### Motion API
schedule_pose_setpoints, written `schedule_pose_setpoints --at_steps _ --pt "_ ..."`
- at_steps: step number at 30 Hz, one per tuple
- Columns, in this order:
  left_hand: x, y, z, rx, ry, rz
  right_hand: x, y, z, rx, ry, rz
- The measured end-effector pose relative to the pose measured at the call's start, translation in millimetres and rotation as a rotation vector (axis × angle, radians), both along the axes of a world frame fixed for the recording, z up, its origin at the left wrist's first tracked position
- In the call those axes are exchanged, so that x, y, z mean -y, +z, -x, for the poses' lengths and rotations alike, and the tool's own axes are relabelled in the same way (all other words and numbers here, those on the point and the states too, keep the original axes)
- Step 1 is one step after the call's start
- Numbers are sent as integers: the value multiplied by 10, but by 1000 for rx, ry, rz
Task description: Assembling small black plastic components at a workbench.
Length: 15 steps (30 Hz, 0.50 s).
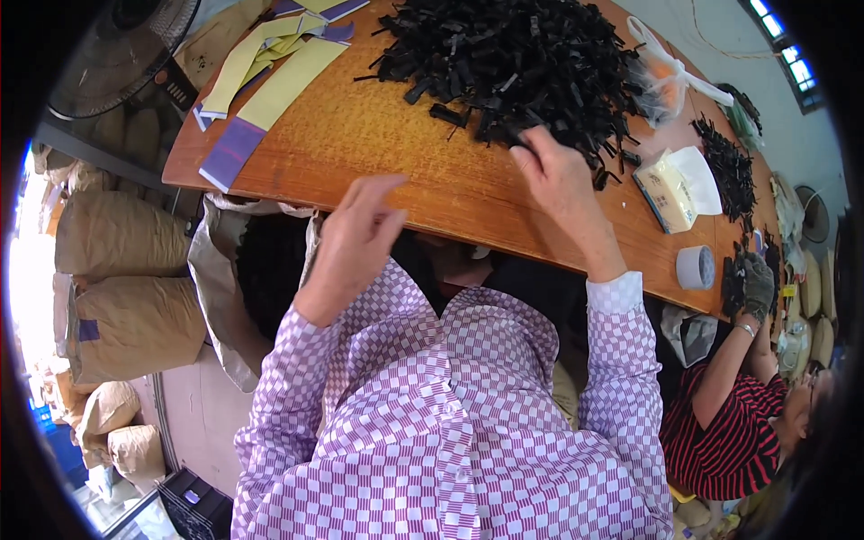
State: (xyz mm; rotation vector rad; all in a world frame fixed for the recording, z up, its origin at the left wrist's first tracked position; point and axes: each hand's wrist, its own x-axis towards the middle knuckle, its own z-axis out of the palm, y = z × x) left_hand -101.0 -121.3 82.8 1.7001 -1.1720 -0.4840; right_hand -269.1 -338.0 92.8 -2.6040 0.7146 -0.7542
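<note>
A large heap of small black strip-like pieces [513, 63] covers the far middle of the wooden table. My right hand [560, 180] is at the heap's near edge, its fingers curled in toward the thumb. Whatever they hold blends into the black pieces. Just over the table's near edge, my left hand [355, 238] hovers with fingers apart and nothing in it. Below and left of that hand, a whitish sack [216, 297] hangs by the table edge, its mouth open on a dark inside.
Yellow and purple strips [279, 90] lie on the table's left. To the right are a tissue pack [668, 193], a tape roll [695, 267], a plastic bag [661, 85] and a smaller black pile [724, 166]. A gloved co-worker [733, 405] sits at right. Brown sacks [135, 324] stand left.
</note>
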Motion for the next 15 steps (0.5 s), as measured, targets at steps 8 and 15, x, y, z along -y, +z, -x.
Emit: schedule_pose_setpoints --at_steps 8,15 --pt "356 -167 93 241 -8 135 -526 5 -241 -168 331 -49" --pt "244 -244 106 -465 -102 32 -608 -162 -293 98 313 -556"
